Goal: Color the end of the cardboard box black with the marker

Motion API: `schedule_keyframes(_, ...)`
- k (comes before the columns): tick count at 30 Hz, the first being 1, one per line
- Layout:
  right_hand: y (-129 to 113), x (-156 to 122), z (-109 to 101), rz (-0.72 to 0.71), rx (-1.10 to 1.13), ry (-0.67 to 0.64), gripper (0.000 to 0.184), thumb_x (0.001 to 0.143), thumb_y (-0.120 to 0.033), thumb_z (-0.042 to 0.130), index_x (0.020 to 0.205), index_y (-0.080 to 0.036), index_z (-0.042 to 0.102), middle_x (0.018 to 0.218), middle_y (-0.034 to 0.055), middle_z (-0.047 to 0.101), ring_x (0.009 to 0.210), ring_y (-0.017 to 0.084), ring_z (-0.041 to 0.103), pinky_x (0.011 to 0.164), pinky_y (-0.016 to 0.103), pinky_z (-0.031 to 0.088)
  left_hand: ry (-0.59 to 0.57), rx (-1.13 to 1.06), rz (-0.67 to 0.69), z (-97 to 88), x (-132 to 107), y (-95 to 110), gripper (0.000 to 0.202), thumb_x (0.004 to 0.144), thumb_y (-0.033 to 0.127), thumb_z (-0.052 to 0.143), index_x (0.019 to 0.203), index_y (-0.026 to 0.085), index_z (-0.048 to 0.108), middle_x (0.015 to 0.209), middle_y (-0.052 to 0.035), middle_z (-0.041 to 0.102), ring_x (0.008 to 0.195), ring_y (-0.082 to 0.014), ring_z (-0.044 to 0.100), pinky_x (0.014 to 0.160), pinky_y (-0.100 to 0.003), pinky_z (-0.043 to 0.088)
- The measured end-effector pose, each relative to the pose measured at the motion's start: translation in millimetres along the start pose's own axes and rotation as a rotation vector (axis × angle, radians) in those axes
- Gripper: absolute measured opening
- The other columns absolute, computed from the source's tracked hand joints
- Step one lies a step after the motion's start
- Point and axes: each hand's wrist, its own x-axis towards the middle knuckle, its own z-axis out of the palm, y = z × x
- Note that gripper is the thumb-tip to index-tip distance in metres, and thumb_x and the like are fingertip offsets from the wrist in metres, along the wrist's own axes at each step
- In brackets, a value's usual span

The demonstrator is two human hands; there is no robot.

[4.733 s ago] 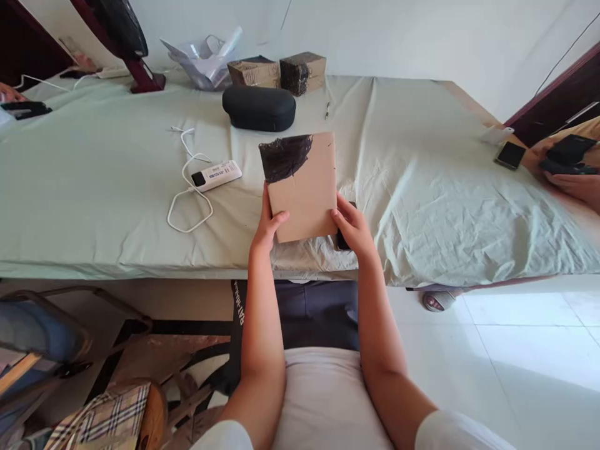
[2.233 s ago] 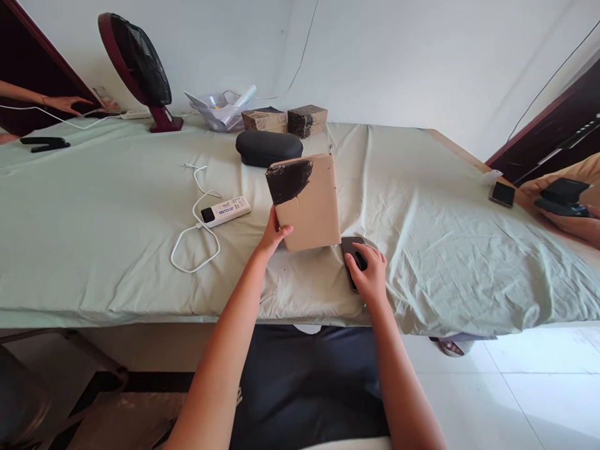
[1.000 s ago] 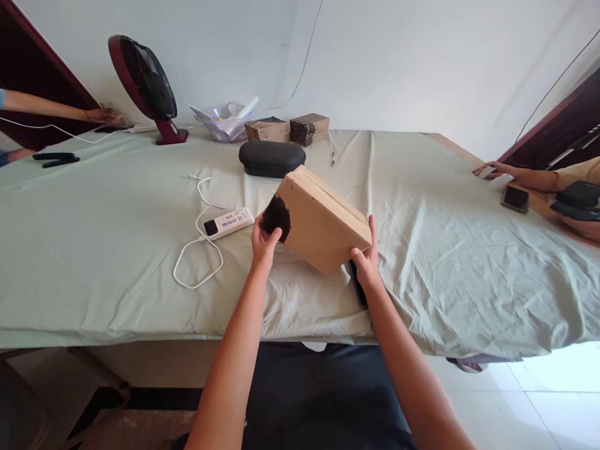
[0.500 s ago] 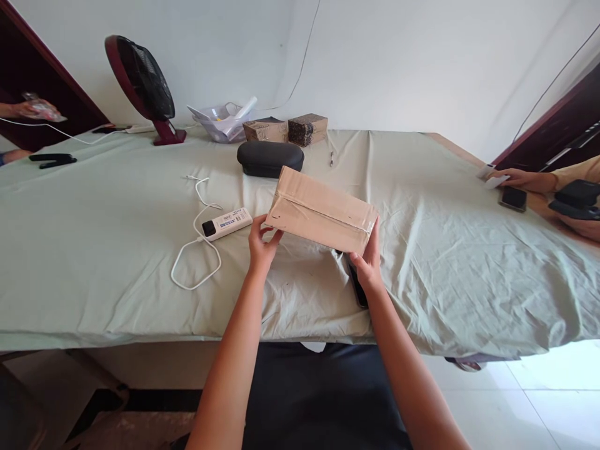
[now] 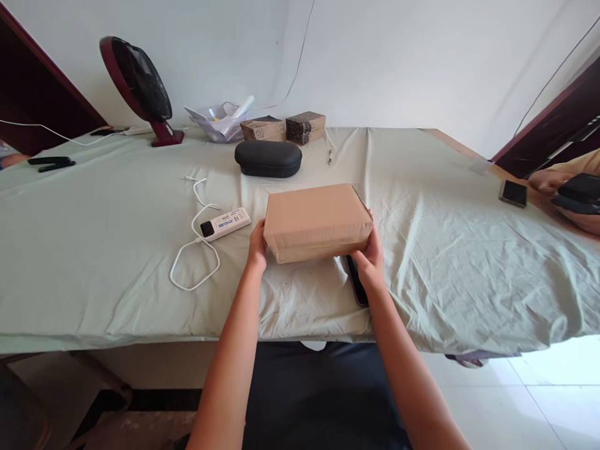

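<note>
Between my hands I hold a brown cardboard box point(image 5: 316, 215), with its broad face turned upward and a long side toward me. My left hand point(image 5: 258, 245) grips its left end, fingers partly hidden behind the box. At the right end, my right hand point(image 5: 370, 253) has its thumb on the near lower corner. A dark phone point(image 5: 357, 284) lies on the cloth beside my right wrist, partly covered by it. Left of the box is a white power strip point(image 5: 225, 224) with a white cable point(image 5: 194, 286) looped next to it.
Behind the box sits a black zip case point(image 5: 269, 159). Along the wall stand two small cardboard boxes point(image 5: 305, 127), a clear plastic basket point(image 5: 220, 125) and a dark red fan point(image 5: 140, 87). At right, a phone point(image 5: 514, 193) lies near another person's hand point(image 5: 546, 179).
The box has been turned in my hands: its taped seam faced me, and now a broad plain face points up. The person at right has drawn a hand back from a white piece.
</note>
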Motion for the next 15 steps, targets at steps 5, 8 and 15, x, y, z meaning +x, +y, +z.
schedule_keyframes(5,5.5,-1.0,2.1,-0.037,0.027,-0.035,0.078,0.099,-0.042,0.068,0.170,-0.043,0.036,0.179,-0.0060,0.031,0.168,0.030,0.023,0.140,0.056,0.019,0.081,-0.079,-0.099,0.8,2.2,-1.9,0.038,0.078,0.058,0.077,0.074,0.022,0.066,0.076,-0.0007,0.068,0.074,-0.0194,0.067,0.069,-0.030,0.050)
schedule_keyframes(8,9.4,-2.4,2.7,0.000,0.039,-0.018,0.078,0.099,-0.046,0.070,0.169,-0.042,0.037,0.177,-0.0038,0.035,0.167,0.030,0.026,0.139,0.055,0.023,0.077,-0.093,-0.102,0.2,1.3,-3.3,0.038,0.076,0.058,0.080,0.075,0.022,0.066,0.076,0.0001,0.068,0.074,-0.0193,0.067,0.069,-0.030,0.049)
schedule_keyframes(15,5.8,-3.5,1.7,0.080,0.046,-0.001,0.083,0.096,-0.050,0.074,0.169,-0.034,0.039,0.176,0.0021,0.038,0.167,0.031,0.028,0.138,0.052,0.024,0.029,-0.050,-0.054,-4.0,3.7,-10.4,0.040,0.078,0.060,0.078,0.076,0.022,0.066,0.077,0.0000,0.067,0.074,-0.0183,0.065,0.070,-0.030,0.050)
